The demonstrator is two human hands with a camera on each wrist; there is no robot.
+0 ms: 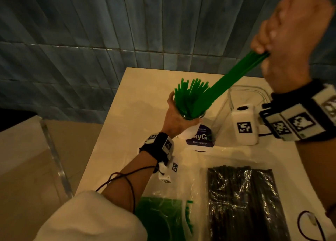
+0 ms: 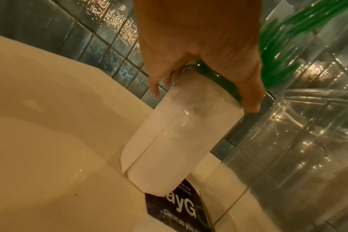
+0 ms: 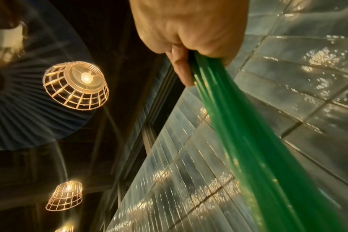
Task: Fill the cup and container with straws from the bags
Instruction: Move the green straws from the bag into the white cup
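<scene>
Steadying the cup (image 1: pixel 189 126) at table centre, left hand (image 1: pixel 174 119) wraps fingers round its rim, prob. so it won't tip as more go in; cup already bristles w/ green straws (image 1: pixel 187 99); right hand (image 1: pixel 283 39), raised at 2 o'clock, fingers clenched on a green bundle (image 1: pixel 234 77) angled down into the cup mouth; clear container (image 1: pixel 236 95) at 3 o'clock of the cup holds no straws that I can see; bag of black straws (image 1: pixel 241 200) at 5 o'clock, green bag (image 1: pixel 160 217) at 6, near edge, within easy reach.
</scene>
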